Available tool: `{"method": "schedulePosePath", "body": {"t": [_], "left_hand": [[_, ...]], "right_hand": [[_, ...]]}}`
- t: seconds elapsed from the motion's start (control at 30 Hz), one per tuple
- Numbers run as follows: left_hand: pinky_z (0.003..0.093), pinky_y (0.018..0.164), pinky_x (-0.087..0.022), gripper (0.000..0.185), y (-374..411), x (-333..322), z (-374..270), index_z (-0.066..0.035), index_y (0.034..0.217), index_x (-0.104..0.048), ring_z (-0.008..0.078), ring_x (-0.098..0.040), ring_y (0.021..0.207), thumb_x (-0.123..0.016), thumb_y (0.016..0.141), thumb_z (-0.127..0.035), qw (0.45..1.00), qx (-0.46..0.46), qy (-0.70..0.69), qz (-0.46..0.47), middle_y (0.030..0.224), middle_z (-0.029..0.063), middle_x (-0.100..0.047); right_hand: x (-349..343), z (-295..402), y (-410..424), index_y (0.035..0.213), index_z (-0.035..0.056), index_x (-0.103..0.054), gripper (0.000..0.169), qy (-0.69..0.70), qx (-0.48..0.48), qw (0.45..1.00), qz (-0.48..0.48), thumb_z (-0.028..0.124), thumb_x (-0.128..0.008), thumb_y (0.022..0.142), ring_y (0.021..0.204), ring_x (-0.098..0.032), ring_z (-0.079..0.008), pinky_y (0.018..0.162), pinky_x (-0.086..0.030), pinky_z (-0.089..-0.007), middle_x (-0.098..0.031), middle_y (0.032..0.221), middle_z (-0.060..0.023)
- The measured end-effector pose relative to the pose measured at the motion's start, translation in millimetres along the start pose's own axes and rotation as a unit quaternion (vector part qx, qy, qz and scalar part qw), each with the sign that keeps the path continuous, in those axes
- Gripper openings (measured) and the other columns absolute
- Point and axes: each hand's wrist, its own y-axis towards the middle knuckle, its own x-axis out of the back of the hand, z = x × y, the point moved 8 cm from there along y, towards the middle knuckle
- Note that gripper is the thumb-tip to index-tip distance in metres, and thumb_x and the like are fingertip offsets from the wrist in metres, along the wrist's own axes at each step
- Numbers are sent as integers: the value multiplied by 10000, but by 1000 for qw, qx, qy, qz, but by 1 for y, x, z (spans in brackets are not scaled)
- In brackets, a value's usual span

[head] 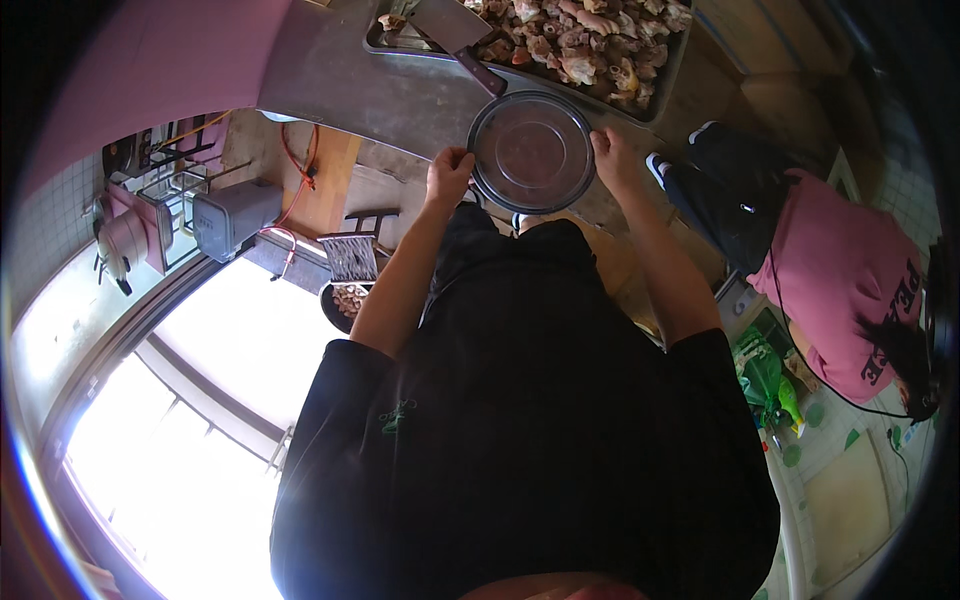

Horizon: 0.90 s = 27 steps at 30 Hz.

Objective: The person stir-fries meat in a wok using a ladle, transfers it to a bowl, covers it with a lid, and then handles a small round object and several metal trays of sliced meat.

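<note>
A round, see-through shallow bowl or lid with a dark rim is in front of my body, between both hands. My left hand pinches its rim on the left side. On the opposite side, the fingers of my right hand grip the rim. Just beyond it, a cleaver lies across the near edge of a metal tray, its brown handle pointing towards the round piece. Chopped pieces of raw meat fill much of that tray. Under the tray is a grey metal tabletop.
A person in a pink top bends over at the right. On the left are a grey bin, a red hose and a small folding stool. A dark bowl of pale pieces is beside my left forearm.
</note>
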Motion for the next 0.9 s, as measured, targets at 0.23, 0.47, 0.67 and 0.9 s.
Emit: {"method": "schedulePosePath", "body": {"t": [0.23,0.47,0.67,0.9], "left_hand": [[584,1177,-201,945,-47,-51,-129,-56,1445,-419,403,-276,1459,-819,707,-492,838,-302,455,18,1514,204,-394],[657,1167,-124,1278,-36,-90,-125,-45,1526,-302,438,-137,1502,-837,547,-670,834,-307,455,57,1587,242,-255],[656,1170,-118,1296,-29,-91,-115,-37,1521,-313,426,-159,1499,-842,524,-675,840,-306,444,56,1582,243,-263],[646,1187,-53,1325,-59,-103,-96,-43,1552,-248,432,-95,1510,-826,543,-680,815,-368,436,101,1600,245,-219]], "right_hand": [[18,130,-28,1277,52,-582,418,-129,341,925,-105,204,-676,898,1181,-566,-384,993,-464,-463,-590,1296,-189],[-30,134,-15,1383,6,-499,559,-207,383,900,-27,292,-635,923,1347,-408,-406,1117,-331,-515,-438,1456,-209],[-31,127,-12,1393,-30,-472,611,-219,372,902,-7,289,-642,901,1374,-375,-398,1143,-301,-520,-395,1490,-207],[-18,118,-24,1399,-39,-455,573,-137,376,915,-46,215,-616,911,1383,-372,-451,1146,-298,-533,-412,1483,-254]]}}
